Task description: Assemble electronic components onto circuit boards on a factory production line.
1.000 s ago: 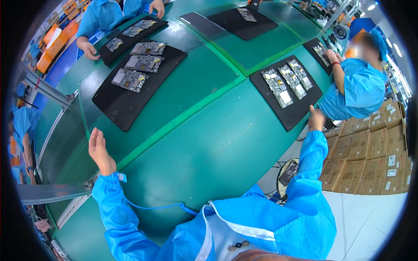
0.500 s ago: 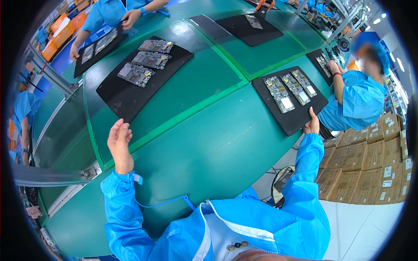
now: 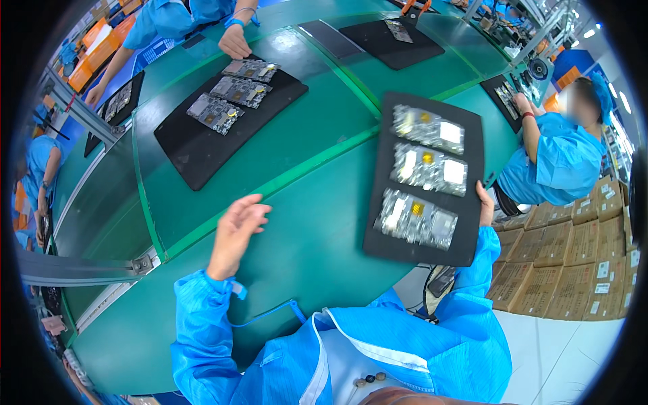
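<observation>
Metallic-looking circuit boards [image 3: 429, 169] gleamed against a matt black tray [image 3: 469, 236] as the smooth green tabletop [image 3: 324, 229] showed a soft gloss, blue cloth sleeves [image 3: 209, 331] creased and cardboard cartons [image 3: 553, 250] looked dull.

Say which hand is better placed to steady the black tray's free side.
Probably the left hand: it looks empty and is left of the black tray, whose right edge the right hand holds.

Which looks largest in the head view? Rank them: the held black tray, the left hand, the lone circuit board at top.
1. Held black tray
2. Left hand
3. Lone circuit board
</observation>
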A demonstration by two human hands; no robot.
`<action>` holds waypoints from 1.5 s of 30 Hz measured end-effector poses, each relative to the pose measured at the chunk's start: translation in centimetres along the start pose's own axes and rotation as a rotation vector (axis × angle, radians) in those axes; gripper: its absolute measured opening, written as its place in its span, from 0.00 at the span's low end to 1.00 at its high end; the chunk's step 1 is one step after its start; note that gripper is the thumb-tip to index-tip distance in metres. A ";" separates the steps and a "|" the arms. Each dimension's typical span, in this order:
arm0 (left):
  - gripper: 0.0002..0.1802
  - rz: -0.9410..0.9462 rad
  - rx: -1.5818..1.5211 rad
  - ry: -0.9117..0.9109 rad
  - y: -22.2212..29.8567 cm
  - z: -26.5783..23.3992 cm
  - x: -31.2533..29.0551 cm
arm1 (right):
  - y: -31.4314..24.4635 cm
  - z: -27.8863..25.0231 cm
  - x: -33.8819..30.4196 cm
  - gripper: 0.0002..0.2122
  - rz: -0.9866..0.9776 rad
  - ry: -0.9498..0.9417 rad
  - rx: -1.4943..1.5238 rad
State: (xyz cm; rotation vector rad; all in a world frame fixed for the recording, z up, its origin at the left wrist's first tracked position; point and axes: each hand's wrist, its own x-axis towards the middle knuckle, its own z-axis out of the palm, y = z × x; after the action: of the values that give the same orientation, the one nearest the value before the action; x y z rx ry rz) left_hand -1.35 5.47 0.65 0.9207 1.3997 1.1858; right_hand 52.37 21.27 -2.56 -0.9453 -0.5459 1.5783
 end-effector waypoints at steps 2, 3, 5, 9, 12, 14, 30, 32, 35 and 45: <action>0.31 -0.056 0.016 -0.130 -0.6 1.9 -0.1 | 2.0 3.9 -0.7 0.16 0.094 -0.081 -0.064; 0.31 -0.060 0.016 -0.118 -0.9 2.8 -0.1 | 3.1 6.3 -1.1 0.16 0.141 -0.134 -0.103; 0.31 -0.168 -0.163 -0.266 -1.5 4.1 -0.4 | 5.3 10.4 -1.8 0.15 0.234 -0.247 -0.155; 0.27 -0.216 -0.440 -0.035 -3.6 3.6 -0.8 | 8.6 13.5 -0.9 0.18 0.397 -0.417 -0.211; 0.26 -0.150 -0.383 0.030 -5.4 1.0 -3.3 | 9.9 16.4 -1.5 0.21 0.448 -0.244 -0.200; 0.25 -0.102 -0.469 0.199 -5.2 0.5 -5.8 | 9.7 14.8 -0.5 0.23 0.456 -0.369 -0.350; 0.28 -0.656 -0.350 -0.045 -7.1 6.5 -22.8 | 13.6 17.2 -0.5 0.35 -0.015 -0.770 -0.922; 0.31 -0.821 -0.500 -0.171 -3.4 6.1 -22.1 | 14.0 17.2 -1.4 0.32 -0.112 -0.736 -0.983; 0.33 -0.757 -0.515 -0.281 -4.3 5.3 -22.1 | 13.1 19.3 -3.9 0.28 -0.431 -0.623 -1.376; 0.24 -0.391 0.118 -0.414 -0.3 0.4 -23.5 | 7.8 17.1 -10.0 0.45 -0.193 -0.868 -1.693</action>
State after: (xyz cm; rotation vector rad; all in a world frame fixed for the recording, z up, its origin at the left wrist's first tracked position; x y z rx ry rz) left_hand 3.05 -17.09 5.65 0.8638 1.2439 0.5844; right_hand 34.05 12.44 3.82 -1.1843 -2.7106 1.0071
